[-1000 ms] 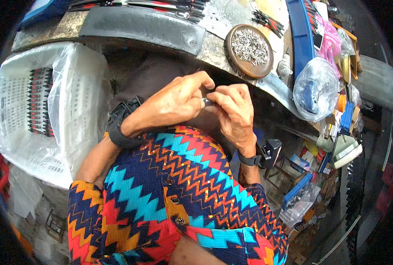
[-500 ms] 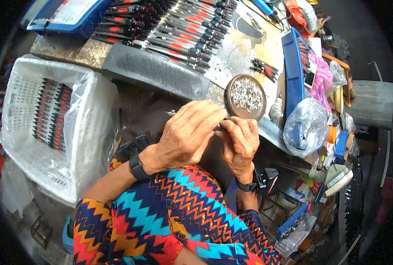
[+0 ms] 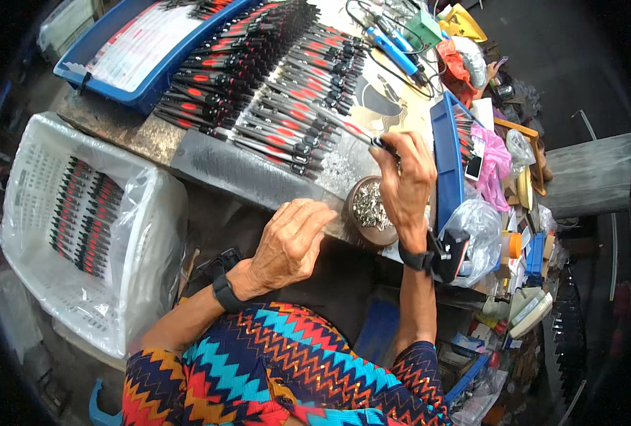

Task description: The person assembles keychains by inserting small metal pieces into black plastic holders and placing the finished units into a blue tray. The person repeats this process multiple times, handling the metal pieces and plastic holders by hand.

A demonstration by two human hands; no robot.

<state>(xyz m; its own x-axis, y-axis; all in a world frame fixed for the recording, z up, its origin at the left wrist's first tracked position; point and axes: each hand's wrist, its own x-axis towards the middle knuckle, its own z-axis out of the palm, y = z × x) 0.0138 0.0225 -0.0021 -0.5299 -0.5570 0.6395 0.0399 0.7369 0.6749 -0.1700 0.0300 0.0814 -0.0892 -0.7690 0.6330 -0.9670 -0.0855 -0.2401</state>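
My right hand [image 3: 408, 174] is closed on one end of a slim grey, red and black pen-like tool [image 3: 351, 128]. The tool's other end reaches left over the rows of similar tools [image 3: 287, 145] on the bench. Just below that hand, partly covered by it, is a round brown bowl [image 3: 381, 238] of small silvery metal pieces. My left hand [image 3: 291, 241] hovers in front of the bench edge, its fingers curled and pressed together. Its palm side is hidden, so anything inside it cannot be seen.
A white basket [image 3: 139, 234], plastic-lined, holds more tools at left. On the bench are a blue tray [image 3: 134, 96] with paper, a narrow blue bin [image 3: 445, 153] and a blue corded tool [image 3: 393, 50]. A clear plastic bag [image 3: 472, 227] hangs by the right edge.
My hands were together before the bowl and have separated. The right one has moved up and away over the bench with the tool; the left stays low. The view has shifted.
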